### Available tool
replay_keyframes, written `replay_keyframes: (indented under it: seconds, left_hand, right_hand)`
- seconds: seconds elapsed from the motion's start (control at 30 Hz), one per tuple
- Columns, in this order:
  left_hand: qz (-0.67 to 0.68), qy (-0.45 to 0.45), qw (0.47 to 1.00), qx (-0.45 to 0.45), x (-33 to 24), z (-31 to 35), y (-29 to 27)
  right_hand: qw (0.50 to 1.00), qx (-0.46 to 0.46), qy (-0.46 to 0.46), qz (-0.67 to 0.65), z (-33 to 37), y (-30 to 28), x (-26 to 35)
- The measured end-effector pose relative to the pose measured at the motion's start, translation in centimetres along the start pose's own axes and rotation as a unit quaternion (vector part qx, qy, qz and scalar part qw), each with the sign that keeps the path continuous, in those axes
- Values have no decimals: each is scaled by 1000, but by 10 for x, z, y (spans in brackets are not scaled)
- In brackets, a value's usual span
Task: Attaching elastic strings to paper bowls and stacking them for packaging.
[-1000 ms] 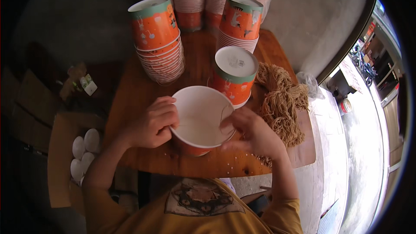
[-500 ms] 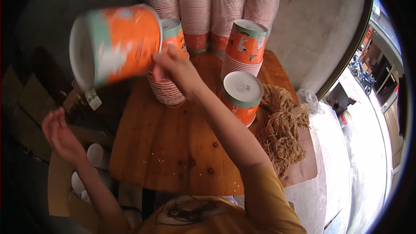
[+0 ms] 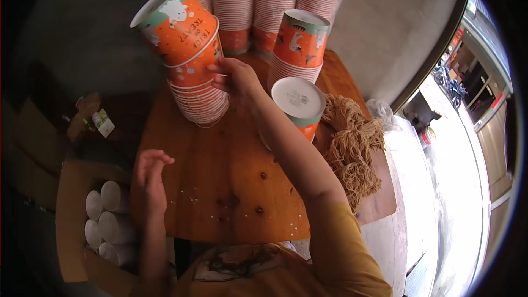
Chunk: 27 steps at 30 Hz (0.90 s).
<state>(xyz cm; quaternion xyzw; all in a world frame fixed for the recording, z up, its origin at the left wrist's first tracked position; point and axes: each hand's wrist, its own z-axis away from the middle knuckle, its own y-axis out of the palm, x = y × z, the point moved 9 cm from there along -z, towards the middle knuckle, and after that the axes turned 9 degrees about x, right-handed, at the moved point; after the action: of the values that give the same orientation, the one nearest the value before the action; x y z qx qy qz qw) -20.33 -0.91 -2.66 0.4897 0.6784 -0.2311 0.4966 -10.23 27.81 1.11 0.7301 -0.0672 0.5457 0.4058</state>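
An orange paper bucket [image 3: 181, 27] with a green band and white figures sits upside down on a stack of nested buckets [image 3: 201, 102], leaning to the left. Beside the stack's right side, below the top bucket's rim, is my right hand [image 3: 236, 80], its fingers apart; whether they touch the stack is hard to tell. My left hand [image 3: 151, 179] hangs over the table's left edge, empty, with fingers loosely bent. Right of my right forearm stands another upside-down bucket [image 3: 297, 99], partly hidden by the arm. Behind it rises a second orange stack [image 3: 302, 44].
Tall plastic-wrapped stacks of buckets [image 3: 234, 5] line the back of the wooden table [image 3: 220, 187]. A heap of tan stringy strands [image 3: 352, 154] lies at the right. On the lower left, a cardboard box [image 3: 71, 225] contains several white cylinders [image 3: 115, 226].
The bucket from my right hand has come down onto the left stack, and my fingers have left its rim. My left hand has moved right, from over the box to the table edge.
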Motion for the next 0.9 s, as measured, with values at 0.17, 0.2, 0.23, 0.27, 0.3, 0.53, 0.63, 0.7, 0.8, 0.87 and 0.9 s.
replay_keyframes:
  seconds: [0.17,0.2,0.23,0.27,0.3,0.53,0.63,0.7,0.8,0.87,0.9]
  left_hand:
    - [-84,114,989,33,-19,-50,26]
    - [-114,167,979,-12,-44,-83,29]
    - [-184,174,966,-47,-68,-115,30]
    - [-210,198,955,-62,-88,-146,35]
    - [-264,224,935,-69,-104,-171,32]
    - [-445,356,820,55,-105,-261,90]
    - [-455,349,819,-12,-99,-245,85]
    - [-445,398,799,-76,-94,-204,104]
    - [-411,361,837,-2,-39,-148,133]
    - [-297,207,931,50,43,-114,136]
    - [-127,-20,987,95,116,-102,128]
  right_hand:
    - [989,32,-19,140,25,-19,33]
    - [987,43,-35,154,26,-29,38]
    - [987,46,-32,152,32,-29,40]
    - [983,27,-26,179,44,-24,46]
    - [979,18,-21,203,57,-12,52]
    - [887,-57,-82,450,146,-47,106]
    - [685,-68,-175,704,182,-44,109]
    - [596,-52,-196,777,202,-46,99]
    - [581,-57,-182,791,208,-58,93]
    - [624,-38,-186,758,200,-52,94]
    - [671,-32,-200,713,200,-50,99]
